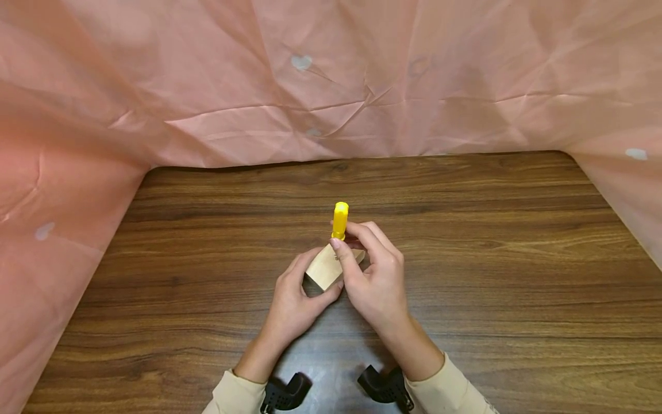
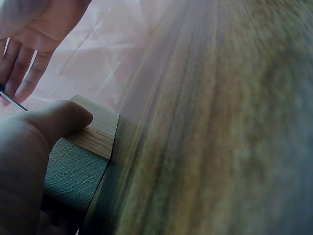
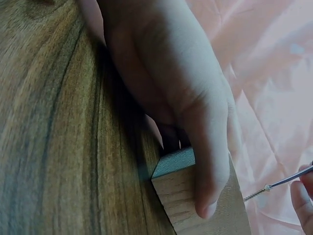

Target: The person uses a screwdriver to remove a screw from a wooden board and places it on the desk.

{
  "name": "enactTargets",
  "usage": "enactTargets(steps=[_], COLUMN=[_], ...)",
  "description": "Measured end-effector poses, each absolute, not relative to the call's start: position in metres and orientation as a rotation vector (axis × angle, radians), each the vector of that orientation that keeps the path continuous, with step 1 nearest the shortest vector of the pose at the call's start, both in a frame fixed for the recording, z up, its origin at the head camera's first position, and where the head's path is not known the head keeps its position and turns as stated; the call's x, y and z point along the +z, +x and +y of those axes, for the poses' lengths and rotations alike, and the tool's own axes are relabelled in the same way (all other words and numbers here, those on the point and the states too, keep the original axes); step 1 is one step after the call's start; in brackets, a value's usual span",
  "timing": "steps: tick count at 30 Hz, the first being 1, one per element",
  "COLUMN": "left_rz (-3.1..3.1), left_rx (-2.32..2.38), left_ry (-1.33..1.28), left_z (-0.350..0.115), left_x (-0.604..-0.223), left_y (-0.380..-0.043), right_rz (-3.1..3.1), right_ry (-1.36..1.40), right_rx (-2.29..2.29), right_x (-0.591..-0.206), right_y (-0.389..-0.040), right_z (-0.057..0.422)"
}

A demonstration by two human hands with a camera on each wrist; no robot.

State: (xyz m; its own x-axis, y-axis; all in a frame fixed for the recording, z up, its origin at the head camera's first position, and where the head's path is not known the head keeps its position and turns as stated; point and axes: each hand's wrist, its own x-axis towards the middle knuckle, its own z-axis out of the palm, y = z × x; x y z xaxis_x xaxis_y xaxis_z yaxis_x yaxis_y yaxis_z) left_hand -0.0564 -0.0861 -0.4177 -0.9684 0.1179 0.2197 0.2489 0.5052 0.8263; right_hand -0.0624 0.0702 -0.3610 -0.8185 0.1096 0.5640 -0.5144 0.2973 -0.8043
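Note:
A pale wooden block (image 1: 324, 268) is gripped in my left hand (image 1: 295, 299), low over the wooden table. In the left wrist view, the left thumb (image 2: 63, 117) presses on the block (image 2: 102, 132). A screwdriver with a yellow handle (image 1: 340, 219) stands up from the block, its handle end toward the head camera. My right hand (image 1: 380, 276) pinches the screwdriver just below the handle with thumb and forefinger. The right wrist view shows a screw (image 3: 256, 193) between the screwdriver shaft (image 3: 291, 177) and the block (image 3: 178, 196). How deep the screw sits is hard to tell.
The brown wood-grain table (image 1: 207, 230) spreads out around both hands. A pink cloth (image 1: 336, 69) with pale heart shapes hangs along the back and both sides. Black wrist mounts (image 1: 287, 394) sit at both sleeves.

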Motion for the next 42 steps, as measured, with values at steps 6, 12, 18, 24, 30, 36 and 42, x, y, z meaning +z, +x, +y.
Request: enactTargets(steps=[6, 12, 18, 24, 30, 36, 42], left_rz=[-2.592, -2.567, -2.586, -2.597, -2.609, -2.614, -2.622], left_rx=[-1.453, -1.424, -1.462, -1.452, -1.457, -1.467, -1.472], left_ry=[-0.324, -0.342, -0.320, -0.318, -0.304, -0.300, -0.292], left_z=[-0.0870, -0.0876, -0.0862, -0.0849, -0.0853, -0.0857, -0.0855], left_x=[-0.4205, -0.4249, -0.4240, -0.4206, -0.4184, -0.4180, -0.4177], left_y=[-0.0557, -0.0554, -0.0544, -0.0550, -0.0558, -0.0560, -0.0552], right_rz=[-2.043, -2.059, -2.039, -2.011, -2.041, -2.069, -2.092], right_ry=[0.337, 0.341, 0.288, 0.297, 0.305, 0.319, 0.303], right_rx=[1.562, 1.555, 1.556, 1.536, 1.500, 1.501, 1.499], right_x=[-0.3611, -0.3608, -0.3620, -0.3615, -0.3594, -0.3580, -0.3575], right_y=[-0.0619, -0.0614, -0.0620, -0.0625, -0.0624, -0.0614, -0.0606], right_z=[0.0698, 0.0696, 0.0707, 0.0722, 0.0733, 0.0726, 0.0724])
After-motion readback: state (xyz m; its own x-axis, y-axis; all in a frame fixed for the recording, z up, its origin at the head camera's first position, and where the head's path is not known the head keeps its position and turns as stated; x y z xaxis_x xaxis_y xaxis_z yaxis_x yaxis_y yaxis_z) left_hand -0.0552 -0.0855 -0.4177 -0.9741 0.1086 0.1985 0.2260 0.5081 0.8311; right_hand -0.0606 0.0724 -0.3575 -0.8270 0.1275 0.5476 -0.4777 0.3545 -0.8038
